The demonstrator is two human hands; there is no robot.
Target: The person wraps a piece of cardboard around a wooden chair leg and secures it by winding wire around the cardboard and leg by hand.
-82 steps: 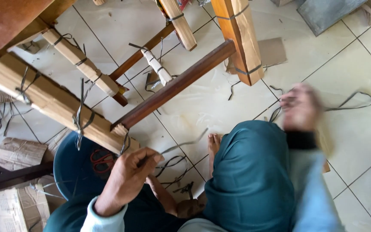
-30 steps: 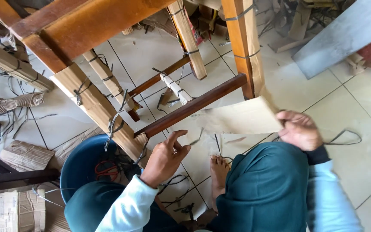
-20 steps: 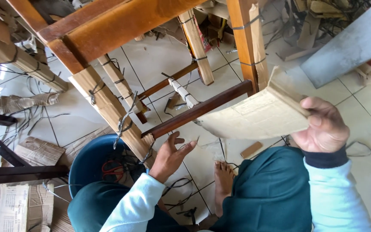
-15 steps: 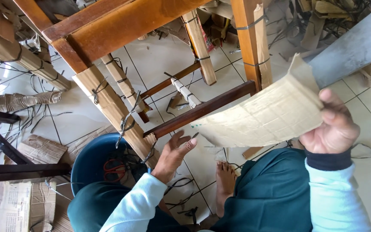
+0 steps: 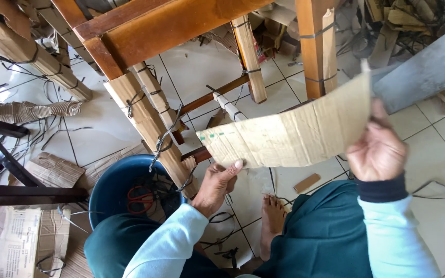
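Observation:
A long strip of brown cardboard (image 5: 294,134) is held up in front of me. My right hand (image 5: 377,152) grips its right end. My left hand (image 5: 216,184) touches its lower left edge with thumb and fingers spread. Behind the strip stands a wooden chair frame (image 5: 145,25) whose legs (image 5: 150,123) are wrapped in cardboard and tied with black straps. A wooden rung (image 5: 212,98) crosses between the legs. My bare foot (image 5: 273,219) rests on the tiles below.
A blue bucket (image 5: 110,185) holding red-handled scissors (image 5: 141,198) sits at lower left. Flat cardboard pieces (image 5: 52,170) and loose black straps (image 5: 433,190) lie on the white tiled floor. A dark metal frame (image 5: 6,175) stands at the left, a grey board (image 5: 428,72) at upper right.
My right hand picked the cardboard strip off the floor and raised it. My left hand came up from the floor and met the strip's lower left edge.

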